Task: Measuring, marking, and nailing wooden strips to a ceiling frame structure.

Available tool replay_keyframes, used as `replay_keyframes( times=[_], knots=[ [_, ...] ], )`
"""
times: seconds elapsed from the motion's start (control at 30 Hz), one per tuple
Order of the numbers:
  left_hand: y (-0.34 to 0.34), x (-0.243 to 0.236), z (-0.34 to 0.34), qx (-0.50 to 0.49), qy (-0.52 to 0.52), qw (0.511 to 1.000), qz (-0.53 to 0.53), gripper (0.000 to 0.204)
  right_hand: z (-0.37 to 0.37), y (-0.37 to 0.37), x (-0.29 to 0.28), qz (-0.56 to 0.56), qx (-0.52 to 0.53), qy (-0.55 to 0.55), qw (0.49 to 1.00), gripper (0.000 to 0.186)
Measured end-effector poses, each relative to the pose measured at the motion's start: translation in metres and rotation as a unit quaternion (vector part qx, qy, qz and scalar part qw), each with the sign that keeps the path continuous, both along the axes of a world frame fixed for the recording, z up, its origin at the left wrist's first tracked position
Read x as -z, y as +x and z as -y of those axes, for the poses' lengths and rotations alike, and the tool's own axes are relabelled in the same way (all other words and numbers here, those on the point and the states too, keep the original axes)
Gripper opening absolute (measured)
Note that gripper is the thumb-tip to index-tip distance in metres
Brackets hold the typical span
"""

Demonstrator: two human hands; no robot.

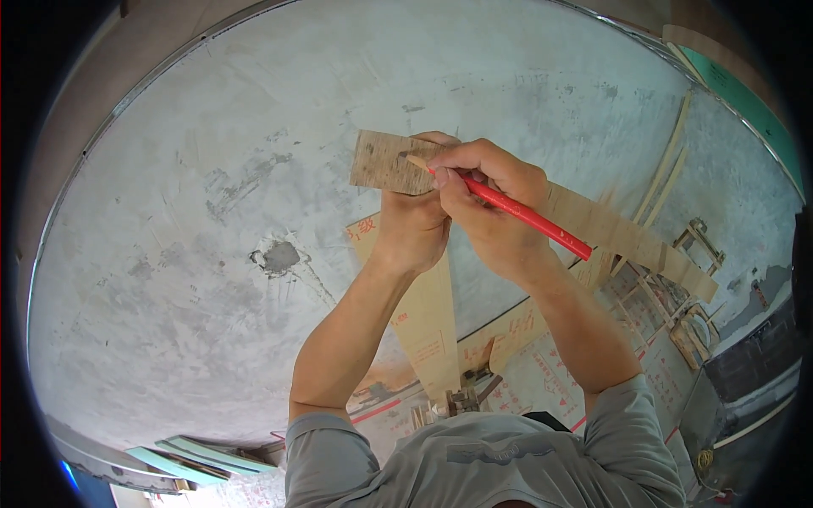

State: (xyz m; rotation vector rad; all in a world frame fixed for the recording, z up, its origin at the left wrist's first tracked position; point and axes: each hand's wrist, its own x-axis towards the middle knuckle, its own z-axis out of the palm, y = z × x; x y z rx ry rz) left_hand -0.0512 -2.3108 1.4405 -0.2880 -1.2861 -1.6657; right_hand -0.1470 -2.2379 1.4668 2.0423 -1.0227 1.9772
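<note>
My left hand (415,222) is closed around a plywood strip (378,162) from beneath, its fingertips showing over the far edge. The strip's squared end lies to the left of my hands; behind them it seems to run on to the lower right. In my right hand (500,190) is a thick red pencil (546,225), pinched between thumb and fingers. Its bare wooden tip rests on or just above the strip's face, close to a dark smudge. Both hands are held close together in front of the grey wall.
Stained grey plaster (186,279) fills the background, with a rough patched hole (278,256) at left. A pale board with red print (423,330) stands below my arms. Green-edged boards (199,457) lie lower left. Wooden frames (690,330) and thin battens (665,182) are at right.
</note>
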Motion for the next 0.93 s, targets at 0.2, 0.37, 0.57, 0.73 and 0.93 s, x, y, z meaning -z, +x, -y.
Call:
replay_keyframes(
  times=[0.2,0.37,0.57,0.73,0.93],
  knots=[
    [-0.002,0.012,0.005,0.013,0.002,1.0,0.008,0.032,-0.003,-0.003,0.008,-0.008,0.009,0.024,1.0,0.01],
    [-0.003,0.015,0.004,0.01,0.009,1.0,0.021,0.03,-0.004,-0.004,0.011,-0.006,0.029,0.019,0.999,0.01],
    [-0.006,0.022,0.009,0.016,-0.008,1.0,0.019,0.031,0.0,-0.01,0.022,-0.007,0.015,0.031,0.999,0.011],
    [-0.008,0.024,0.005,0.021,-0.006,0.999,0.035,0.031,-0.003,-0.01,0.022,0.042,0.024,0.029,0.998,0.01],
    [-0.014,0.036,0.013,0.031,-0.001,0.999,0.031,0.032,-0.006,-0.018,0.029,0.014,0.017,0.093,0.995,0.01]
  ],
)
